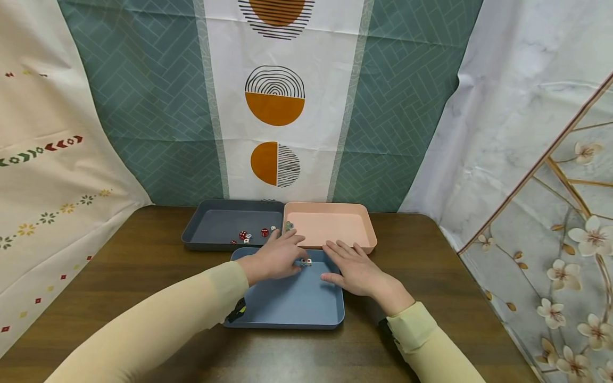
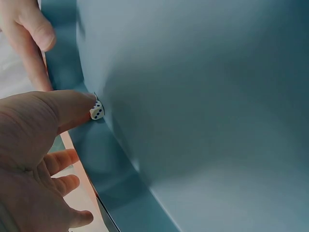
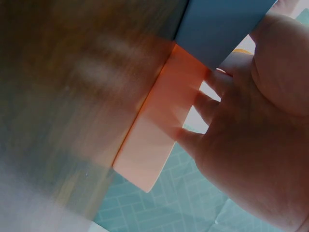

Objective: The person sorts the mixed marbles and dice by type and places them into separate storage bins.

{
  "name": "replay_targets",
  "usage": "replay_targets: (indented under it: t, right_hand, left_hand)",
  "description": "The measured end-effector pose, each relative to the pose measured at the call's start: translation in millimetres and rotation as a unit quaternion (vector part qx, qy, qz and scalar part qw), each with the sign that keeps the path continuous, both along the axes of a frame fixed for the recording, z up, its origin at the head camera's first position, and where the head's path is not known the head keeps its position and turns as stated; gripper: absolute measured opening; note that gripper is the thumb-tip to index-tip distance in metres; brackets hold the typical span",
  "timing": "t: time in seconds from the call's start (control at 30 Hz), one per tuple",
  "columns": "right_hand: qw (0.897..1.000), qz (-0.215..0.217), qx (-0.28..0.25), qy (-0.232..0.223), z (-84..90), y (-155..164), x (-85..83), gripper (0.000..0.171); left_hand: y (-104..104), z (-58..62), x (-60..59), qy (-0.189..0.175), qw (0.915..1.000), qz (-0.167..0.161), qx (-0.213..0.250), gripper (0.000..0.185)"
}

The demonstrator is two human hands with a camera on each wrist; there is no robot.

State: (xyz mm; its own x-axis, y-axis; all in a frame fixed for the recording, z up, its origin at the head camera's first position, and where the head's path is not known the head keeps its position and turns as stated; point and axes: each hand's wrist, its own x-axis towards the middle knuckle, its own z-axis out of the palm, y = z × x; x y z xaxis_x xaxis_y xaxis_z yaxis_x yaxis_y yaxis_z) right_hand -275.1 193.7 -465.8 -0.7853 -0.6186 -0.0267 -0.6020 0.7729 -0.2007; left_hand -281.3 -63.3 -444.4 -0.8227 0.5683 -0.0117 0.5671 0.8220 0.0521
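My left hand (image 1: 278,256) reaches over the far part of a blue tray (image 1: 297,303). Its thumb and index finger pinch a white die with dark pips (image 2: 97,110), close by the tray's far wall; the other fingers spread loosely. In the head view white dice (image 1: 306,262) show right at these fingertips, partly hidden by them. My right hand (image 1: 356,271) lies palm down over the blue tray's right edge, holding nothing. Its straight fingers reach the near rim of a pink tray (image 1: 330,226), and in the right wrist view their tips overlap that rim.
A dark grey tray (image 1: 215,226) stands behind at left, beside the pink one. Red dice (image 1: 265,232) and white dice (image 1: 246,240) lie in it. Small greenish pieces (image 1: 289,226) sit at the pink tray's left end. All trays stand on a brown wooden table (image 1: 412,250).
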Motion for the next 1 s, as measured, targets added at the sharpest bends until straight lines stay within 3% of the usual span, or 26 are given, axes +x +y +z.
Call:
replay_targets:
  t: [0.43,1.0]
  right_hand:
    - [1.0,0.001,-0.006,0.002,-0.9,0.1,-0.4,0.083]
    - [1.0,0.0,-0.005,0.002,1.4,-1.1,1.0,0.084]
  left_hand:
    - [-4.3,-2.0,0.7,0.005,0.9992,-0.008,0.037,0.019]
    - [-10.3,-8.1,-3.3,0.022,0.9985,-0.006,0.049,0.013]
